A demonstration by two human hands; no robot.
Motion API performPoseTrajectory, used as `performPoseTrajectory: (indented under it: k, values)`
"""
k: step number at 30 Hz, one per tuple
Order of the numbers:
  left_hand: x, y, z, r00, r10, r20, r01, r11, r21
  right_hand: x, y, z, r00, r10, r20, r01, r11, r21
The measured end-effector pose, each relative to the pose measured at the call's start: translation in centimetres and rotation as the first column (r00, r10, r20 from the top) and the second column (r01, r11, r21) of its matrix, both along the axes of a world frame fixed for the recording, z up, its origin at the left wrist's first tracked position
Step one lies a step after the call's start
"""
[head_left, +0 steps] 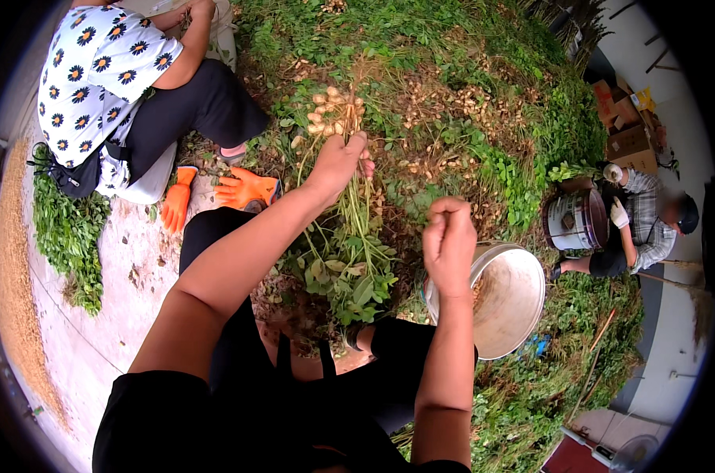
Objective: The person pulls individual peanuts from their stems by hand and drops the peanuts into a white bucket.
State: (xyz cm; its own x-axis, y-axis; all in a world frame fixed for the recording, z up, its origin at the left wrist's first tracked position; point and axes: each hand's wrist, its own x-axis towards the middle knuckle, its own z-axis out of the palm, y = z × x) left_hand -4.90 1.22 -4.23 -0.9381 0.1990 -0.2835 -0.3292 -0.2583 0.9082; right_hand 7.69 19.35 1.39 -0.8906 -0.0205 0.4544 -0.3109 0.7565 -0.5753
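One peanut plant [338, 165], left hand [339, 162]

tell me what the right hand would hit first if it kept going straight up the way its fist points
Probably the heap of uprooted peanut plants beyond the right hand; nothing nearer shows in that line, though depth is unclear.

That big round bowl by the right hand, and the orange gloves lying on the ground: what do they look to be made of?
The bowl looks like metal, probably steel or aluminium: its pale silvery inside has a dull brushed sheen and a thin rim. The orange gloves look like rubber or a rubber-coated fabric: smooth, evenly bright, limp on the pavement. Which of the two, the picture cannot settle.
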Motion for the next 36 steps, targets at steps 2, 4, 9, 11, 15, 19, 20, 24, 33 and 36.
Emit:
performPoseTrajectory:
  k: [2,4,9,11,15,19,20,24,33,36]
  values:
    - [0.2,0.2,0.4,0.993,-0.033,-0.112,0.024,0.997,-0.079,0.2,5.8,0.4,0.953,-0.292,0.080,0.284,0.954,0.098]
    - [0.9,0.9,0.7,0.974,-0.125,-0.188,0.082,0.972,-0.220,2.6,14.6,-2.7,0.797,-0.505,0.330,0.326,0.821,0.469]
    - [2.1,1.7,-1.3,0.891,-0.324,-0.320,0.089,0.813,-0.575,2.4,13.0,-1.7,0.879,-0.405,0.252,0.340,0.903,0.263]
    - [3.7,2.8,0.4,0.846,-0.370,-0.384,0.052,0.774,-0.632,0.7,8.7,-1.1,0.928,-0.300,0.220,0.329,0.938,-0.110]
    - [4.7,3.4,0.0,0.733,-0.509,-0.452,-0.068,0.606,-0.793,-0.7,-0.1,0.4,0.957,0.003,0.289,0.091,0.946,-0.310]
    - [5.1,3.2,-0.1,0.516,-0.583,-0.628,-0.357,0.520,-0.776,-1.6,-2.0,-0.4,0.965,0.085,0.249,0.019,0.922,-0.387]
    - [5.0,3.0,0.1,0.508,-0.598,-0.620,-0.337,0.524,-0.782,-1.8,-1.7,-1.1,0.961,0.107,0.255,0.013,0.903,-0.430]
    - [4.3,2.4,0.8,0.604,-0.550,-0.576,-0.204,0.593,-0.779,-2.2,-1.5,-1.7,0.938,0.200,0.282,0.008,0.802,-0.597]
    - [3.6,0.9,1.7,0.695,-0.694,-0.185,0.626,0.712,-0.319,-2.5,-0.7,-2.5,0.951,0.187,0.245,0.061,0.664,-0.746]
    - [3.6,0.1,3.6,0.712,-0.702,0.003,0.702,0.712,0.020,-2.6,-0.8,-2.0,0.959,0.168,0.230,0.081,0.613,-0.786]
